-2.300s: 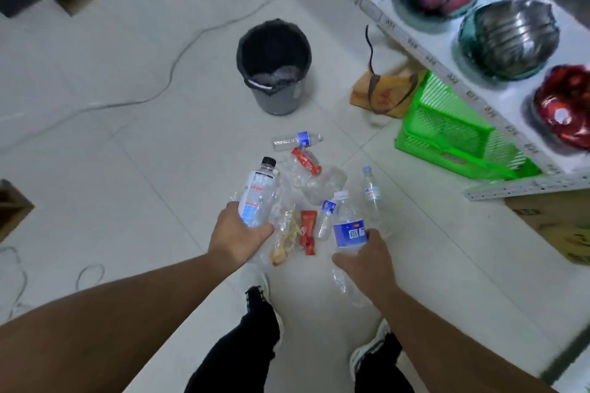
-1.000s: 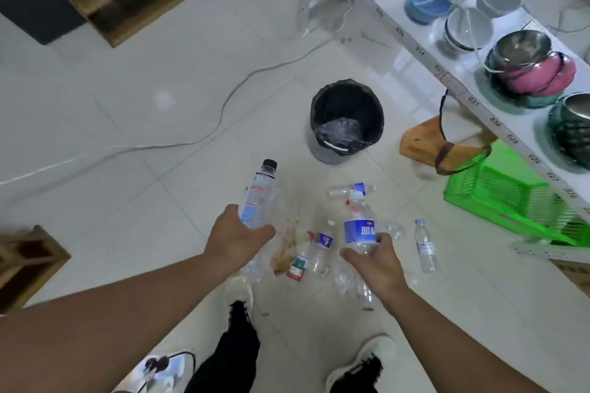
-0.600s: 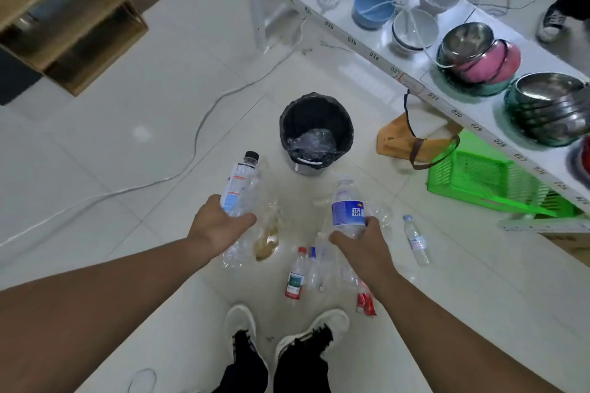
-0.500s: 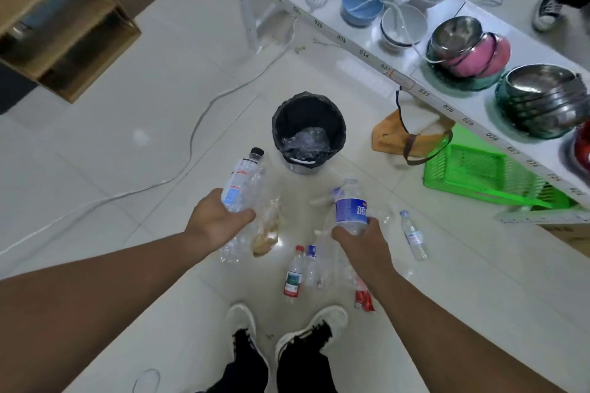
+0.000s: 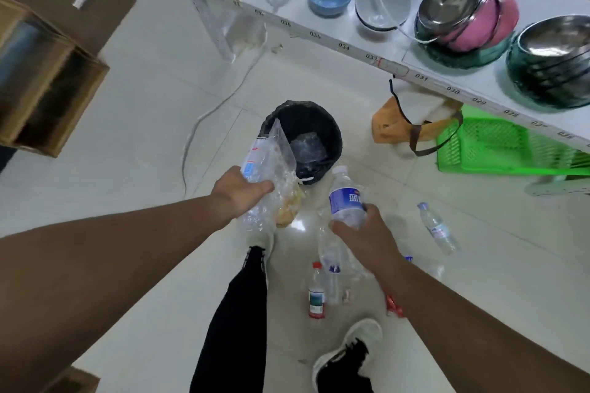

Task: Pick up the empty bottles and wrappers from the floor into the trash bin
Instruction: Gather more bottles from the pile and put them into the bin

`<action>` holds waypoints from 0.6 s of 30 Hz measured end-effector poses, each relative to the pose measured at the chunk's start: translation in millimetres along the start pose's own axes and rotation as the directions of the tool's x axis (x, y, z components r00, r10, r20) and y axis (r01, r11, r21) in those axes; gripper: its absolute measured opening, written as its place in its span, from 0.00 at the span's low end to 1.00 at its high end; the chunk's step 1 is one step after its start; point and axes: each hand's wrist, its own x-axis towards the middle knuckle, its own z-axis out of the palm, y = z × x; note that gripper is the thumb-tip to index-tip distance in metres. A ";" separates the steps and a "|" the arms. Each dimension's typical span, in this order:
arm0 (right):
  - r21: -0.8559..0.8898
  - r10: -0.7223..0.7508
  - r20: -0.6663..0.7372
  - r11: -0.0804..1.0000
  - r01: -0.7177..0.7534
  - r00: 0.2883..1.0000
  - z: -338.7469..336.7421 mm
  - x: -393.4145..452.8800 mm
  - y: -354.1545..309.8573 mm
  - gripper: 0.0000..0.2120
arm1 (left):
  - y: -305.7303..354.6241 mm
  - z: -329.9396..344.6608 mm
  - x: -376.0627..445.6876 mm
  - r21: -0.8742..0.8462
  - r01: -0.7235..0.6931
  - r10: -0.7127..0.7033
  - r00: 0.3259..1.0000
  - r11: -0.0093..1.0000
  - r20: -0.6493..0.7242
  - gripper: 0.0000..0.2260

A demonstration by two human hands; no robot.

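Note:
My left hand grips a clear bottle together with a crumpled clear wrapper, held just left of the black-lined trash bin. My right hand holds a bottle with a blue label and more clear plastic hanging below it, in front of the bin. On the floor lie a small red-capped bottle, a clear bottle to the right, and a red wrapper partly hidden by my right arm.
A white shelf with bowls and glasses runs along the right. Under it sit a green basket and an orange bag. A white cable crosses the floor left of the bin. Wooden boxes stand far left.
I have stepped closer to the bin. Both hands, still holding their bottles, moved forward; the left hand's bottle and wrapper now reach the bin's rim.

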 end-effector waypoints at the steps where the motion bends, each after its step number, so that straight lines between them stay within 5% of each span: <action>1: 0.010 -0.002 -0.013 1.000 0.002 1.000 3.6 10.0 -4.5 0.39 | 6.1 0.5 18.3 0.020 0.001 -0.002 1.000 1.000 0.013 0.26; 8: 0.134 0.115 -0.106 0.986 -0.101 0.988 44.5 86.8 -24.8 0.35 | 52.3 11.3 144.3 0.272 -0.107 0.095 0.994 0.956 0.056 0.32; 14: 0.174 0.172 -0.110 0.973 -0.152 0.979 68.9 114.4 -33.5 0.33 | 74.3 9.9 201.2 0.326 -0.219 0.196 0.975 0.920 0.102 0.58; 18: 0.143 0.153 -0.096 0.980 -0.138 0.984 70.8 125.5 -48.7 0.32 | 72.3 2.3 209.8 0.230 -0.298 0.293 0.954 0.926 0.057 0.41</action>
